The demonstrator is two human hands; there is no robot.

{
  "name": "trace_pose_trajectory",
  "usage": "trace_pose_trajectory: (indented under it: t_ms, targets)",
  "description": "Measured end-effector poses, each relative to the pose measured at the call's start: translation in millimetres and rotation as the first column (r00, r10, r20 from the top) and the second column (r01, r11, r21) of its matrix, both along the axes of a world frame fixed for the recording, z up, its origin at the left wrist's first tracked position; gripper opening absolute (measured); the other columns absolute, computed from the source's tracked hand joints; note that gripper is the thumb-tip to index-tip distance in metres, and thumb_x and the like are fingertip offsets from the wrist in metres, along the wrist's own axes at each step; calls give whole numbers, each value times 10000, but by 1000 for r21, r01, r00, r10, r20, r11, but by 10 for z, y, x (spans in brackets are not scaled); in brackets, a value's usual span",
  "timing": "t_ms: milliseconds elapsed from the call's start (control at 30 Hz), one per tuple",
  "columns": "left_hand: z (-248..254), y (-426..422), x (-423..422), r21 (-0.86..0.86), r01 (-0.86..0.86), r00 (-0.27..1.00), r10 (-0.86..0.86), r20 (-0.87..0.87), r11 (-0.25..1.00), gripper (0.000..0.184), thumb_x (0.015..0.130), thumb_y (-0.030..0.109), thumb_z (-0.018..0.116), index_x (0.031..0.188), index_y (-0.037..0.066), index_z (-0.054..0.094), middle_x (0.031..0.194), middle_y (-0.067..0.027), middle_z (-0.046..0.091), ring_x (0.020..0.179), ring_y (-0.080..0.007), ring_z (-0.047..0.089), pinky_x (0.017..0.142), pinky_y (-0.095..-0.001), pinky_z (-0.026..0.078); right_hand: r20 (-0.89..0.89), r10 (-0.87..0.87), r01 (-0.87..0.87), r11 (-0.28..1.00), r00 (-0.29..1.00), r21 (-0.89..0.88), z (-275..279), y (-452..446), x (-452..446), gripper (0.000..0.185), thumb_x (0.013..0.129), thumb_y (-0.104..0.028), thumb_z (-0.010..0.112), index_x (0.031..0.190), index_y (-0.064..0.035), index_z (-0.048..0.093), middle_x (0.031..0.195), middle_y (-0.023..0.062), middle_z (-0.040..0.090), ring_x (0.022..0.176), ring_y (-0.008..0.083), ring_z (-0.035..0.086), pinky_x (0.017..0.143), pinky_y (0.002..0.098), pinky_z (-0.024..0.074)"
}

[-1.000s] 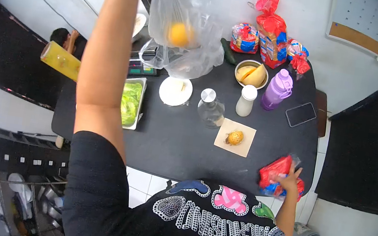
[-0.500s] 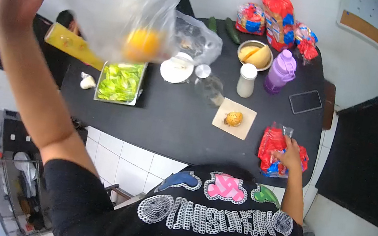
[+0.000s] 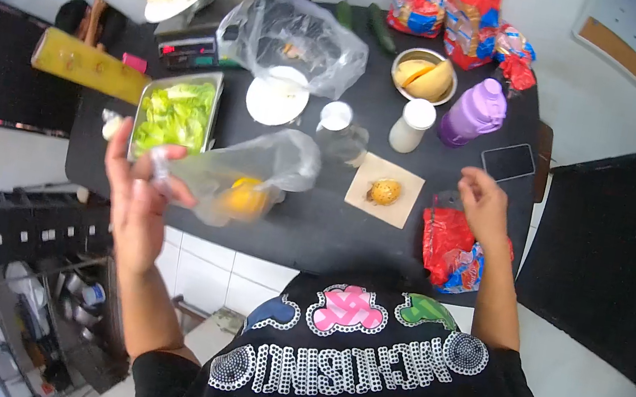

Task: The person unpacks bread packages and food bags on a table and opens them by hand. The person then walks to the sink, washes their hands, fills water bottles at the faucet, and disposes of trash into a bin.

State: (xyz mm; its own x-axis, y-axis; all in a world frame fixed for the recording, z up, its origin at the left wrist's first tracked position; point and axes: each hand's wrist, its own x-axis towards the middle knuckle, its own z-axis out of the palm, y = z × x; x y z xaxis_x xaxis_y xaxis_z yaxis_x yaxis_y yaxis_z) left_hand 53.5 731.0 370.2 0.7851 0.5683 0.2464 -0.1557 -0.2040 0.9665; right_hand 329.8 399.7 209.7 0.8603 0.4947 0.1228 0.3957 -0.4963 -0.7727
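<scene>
My left hand pinches the knotted end of a clear plastic bag, which holds an orange-yellow round item over the table's front part. My right hand hovers above a red and blue plastic wrapper, its fingers curled together; whether anything small is between them is hidden. Between the hands a seeded bun rests on a square of brown paper. Behind my left hand is a metal tray of green lettuce.
A glass bottle, white-filled bottle, purple bottle, phone and bowl of yellow fruit stand midway. Behind are a white plate, another plastic bag, scale, cucumbers and bread bags. A person is at upper left.
My left hand has come down and nearer my body with the bag and its orange-yellow item. My right hand has lifted off the red and blue wrapper and moved slightly forward.
</scene>
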Motion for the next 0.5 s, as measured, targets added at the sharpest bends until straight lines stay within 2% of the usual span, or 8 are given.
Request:
trace_pose_trajectory:
  t_ms: [67, 133, 167, 267, 367, 467, 500]
  targets:
    - [-287, -19, -93, 18, -27, 997, 28, -70, 999, 675, 914, 290, 464, 1433, 104, 75, 1124, -199, 530, 693, -164, 578, 660, -272, 486, 16, 9, -11, 994, 1000, 106, 213, 257, -45, 185, 815, -60, 614, 991, -5, 623, 855, 103, 640, 710, 162, 618, 646, 269, 488]
    - [-463, -91, -156, 23, -45, 987, 48, -151, 999, 698, 915, 341, 466, 1438, 108, 67, 1151, -198, 526, 678, -173, 593, 638, -275, 488, 16, 41, -44, 981, 999, 187, 396, 493, -115, 153, 828, -40, 596, 973, -1, 624, 826, 76, 627, 680, 103, 588, 626, 235, 472]
    - [-528, -118, -197, 8, -83, 986, 84, -147, 996, 694, 917, 309, 460, 1441, 105, 54, 1161, -195, 524, 676, -169, 591, 642, -271, 490, 43, 61, -68, 975, 997, 210, 471, 611, -178, 124, 832, -26, 587, 947, 3, 626, 809, 54, 613, 675, 80, 564, 624, 224, 461]
    - [-589, -74, -357, -71, -42, 985, 29, -170, 997, 701, 927, 326, 423, 1450, 114, 7, 1220, -218, 494, 671, -170, 594, 646, -277, 496, 104, 221, -240, 944, 970, 226, 698, 956, -458, 109, 819, -15, 595, 921, 7, 628, 801, 65, 612, 683, 94, 577, 618, 233, 460]
    - [-690, -14, -460, 41, -5, 967, 15, -253, 999, 712, 945, 377, 378, 1449, 103, -44, 1267, -232, 455, 679, -169, 590, 656, -286, 496, 187, 404, -428, 898, 895, 106, 817, 1243, -731, 138, 800, -5, 604, 936, -1, 625, 811, 88, 612, 698, 127, 592, 622, 243, 466]
    - [-722, -1, -504, 61, -24, 973, 37, -230, 998, 732, 943, 410, 371, 1447, 96, -58, 1283, -235, 439, 693, -167, 587, 662, -287, 490, 231, 477, -509, 855, 848, 101, 873, 1418, -881, 175, 787, 0, 610, 961, -12, 622, 830, 106, 609, 721, 159, 602, 626, 257, 475]
    - [-704, 7, -534, 44, -15, 971, 25, -239, 999, 759, 934, 453, 364, 1447, 93, -64, 1309, -236, 419, 703, -167, 586, 669, -285, 485, 292, 454, -491, 869, 842, 66, 883, 1434, -868, 194, 785, -5, 617, 978, -20, 616, 845, 99, 611, 742, 160, 602, 626, 266, 481]
